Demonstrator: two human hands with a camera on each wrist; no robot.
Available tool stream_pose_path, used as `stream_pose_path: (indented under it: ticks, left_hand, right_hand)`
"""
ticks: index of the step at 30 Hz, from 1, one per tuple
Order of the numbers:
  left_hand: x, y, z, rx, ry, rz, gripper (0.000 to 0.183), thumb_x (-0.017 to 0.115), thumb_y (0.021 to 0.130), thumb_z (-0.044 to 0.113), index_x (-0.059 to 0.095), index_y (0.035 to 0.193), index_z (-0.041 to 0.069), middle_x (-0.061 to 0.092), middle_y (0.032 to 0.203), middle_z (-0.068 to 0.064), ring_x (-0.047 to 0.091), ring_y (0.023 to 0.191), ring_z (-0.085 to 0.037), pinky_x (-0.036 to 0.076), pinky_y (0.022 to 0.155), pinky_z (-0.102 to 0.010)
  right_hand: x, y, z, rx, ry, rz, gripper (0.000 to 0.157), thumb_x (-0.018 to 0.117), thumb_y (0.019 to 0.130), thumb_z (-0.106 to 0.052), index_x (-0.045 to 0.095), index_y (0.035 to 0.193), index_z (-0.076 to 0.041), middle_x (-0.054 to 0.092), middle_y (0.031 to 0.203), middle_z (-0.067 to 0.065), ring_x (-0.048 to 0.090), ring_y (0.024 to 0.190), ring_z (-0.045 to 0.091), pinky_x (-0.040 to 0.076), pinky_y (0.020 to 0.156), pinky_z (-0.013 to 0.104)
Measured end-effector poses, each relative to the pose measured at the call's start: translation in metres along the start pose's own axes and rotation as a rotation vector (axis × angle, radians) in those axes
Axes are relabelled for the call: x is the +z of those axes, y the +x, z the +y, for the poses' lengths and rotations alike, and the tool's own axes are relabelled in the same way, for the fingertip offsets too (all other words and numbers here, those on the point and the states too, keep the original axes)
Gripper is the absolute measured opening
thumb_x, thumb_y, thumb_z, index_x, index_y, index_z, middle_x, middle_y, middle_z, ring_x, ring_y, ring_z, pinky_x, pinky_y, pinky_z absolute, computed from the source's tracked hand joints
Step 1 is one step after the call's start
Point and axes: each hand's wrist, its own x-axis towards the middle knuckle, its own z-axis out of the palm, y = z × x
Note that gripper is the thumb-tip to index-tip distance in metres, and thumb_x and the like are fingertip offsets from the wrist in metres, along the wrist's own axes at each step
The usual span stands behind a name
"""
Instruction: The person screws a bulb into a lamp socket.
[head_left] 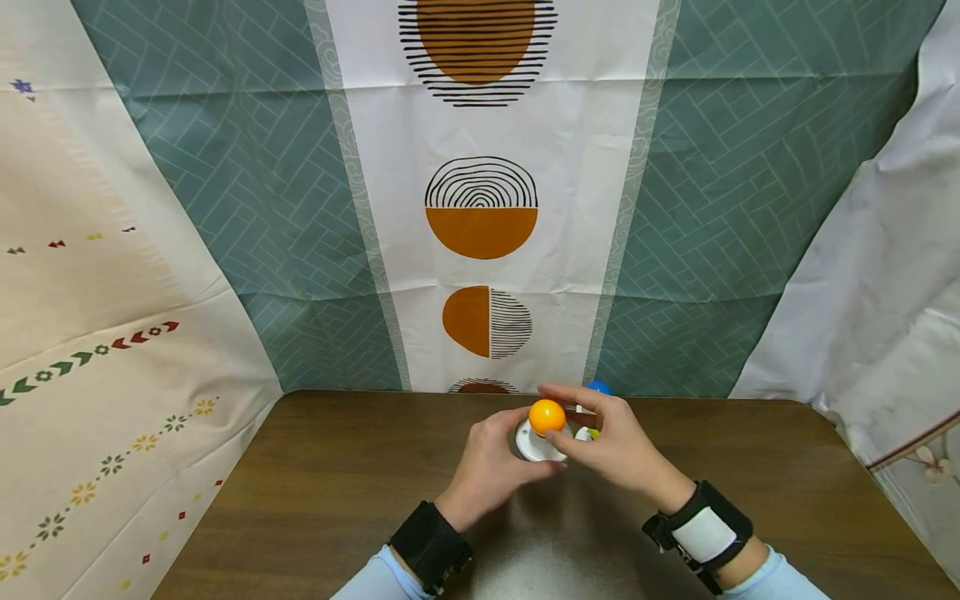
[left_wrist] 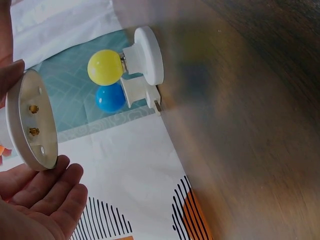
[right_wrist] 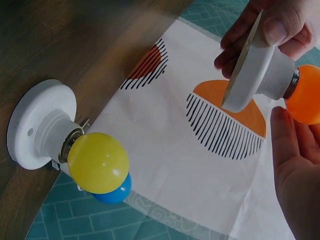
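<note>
My left hand [head_left: 491,454] grips the rim of a round white lamp holder [head_left: 534,446], thumb on one side and fingers on the other. In the left wrist view, the holder's hollow underside [left_wrist: 42,120] shows two brass screws. An orange light bulb [head_left: 547,417] sits in its socket; in the right wrist view, a metal collar shows at the bulb's neck. My right hand [head_left: 611,437] has thumb and fingers about the orange bulb, the thumb against its near side. Its exact finger contact is partly hidden. Holder and bulb are held tilted above the table.
A second white lamp holder [right_wrist: 42,125] with a yellow bulb [right_wrist: 98,162] stands on the brown table [head_left: 360,483]. Close behind it is a blue bulb [left_wrist: 110,97] in a white holder with a metal prong. Patterned cloth [head_left: 480,125] hangs behind the table.
</note>
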Motion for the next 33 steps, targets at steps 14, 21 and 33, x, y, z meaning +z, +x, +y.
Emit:
stream_pose_path:
  ticks: [14, 21, 33]
  left_hand:
    - [0.0003, -0.0009, 0.0009, 0.003, -0.011, -0.008, 0.065, 0.081, 0.066, 0.043, 0.058, 0.123, 0.025, 0.062, 0.114, 0.011, 0.059, 0.095, -0.005, 0.050, 0.082, -0.021]
    - [0.0008, -0.0015, 0.0020, -0.001, -0.013, 0.001, 0.066, 0.082, 0.065, 0.044, 0.058, 0.123, 0.024, 0.063, 0.113, 0.010, 0.060, 0.094, -0.006, 0.052, 0.082, -0.026]
    - [0.0025, -0.0017, 0.0027, 0.002, -0.016, 0.014, 0.065, 0.081, 0.065, 0.047, 0.059, 0.122, 0.026, 0.063, 0.112, 0.011, 0.059, 0.094, -0.007, 0.053, 0.082, -0.029]
  right_hand:
    - [0.0015, -0.0019, 0.0006, -0.002, 0.051, 0.029, 0.040, 0.075, 0.079, -0.024, 0.064, 0.118, -0.024, 0.066, 0.116, -0.003, 0.062, 0.101, 0.015, 0.054, 0.083, 0.028]
    - [0.0032, -0.0032, -0.0011, 0.006, 0.022, 0.082, 0.039, 0.076, 0.076, -0.028, 0.066, 0.114, -0.024, 0.067, 0.113, -0.004, 0.063, 0.098, 0.012, 0.055, 0.081, 0.036]
    - [0.0024, -0.0038, -0.0009, 0.039, 0.010, 0.095, 0.043, 0.077, 0.075, -0.034, 0.064, 0.116, -0.026, 0.065, 0.116, -0.007, 0.061, 0.102, 0.010, 0.054, 0.083, 0.032]
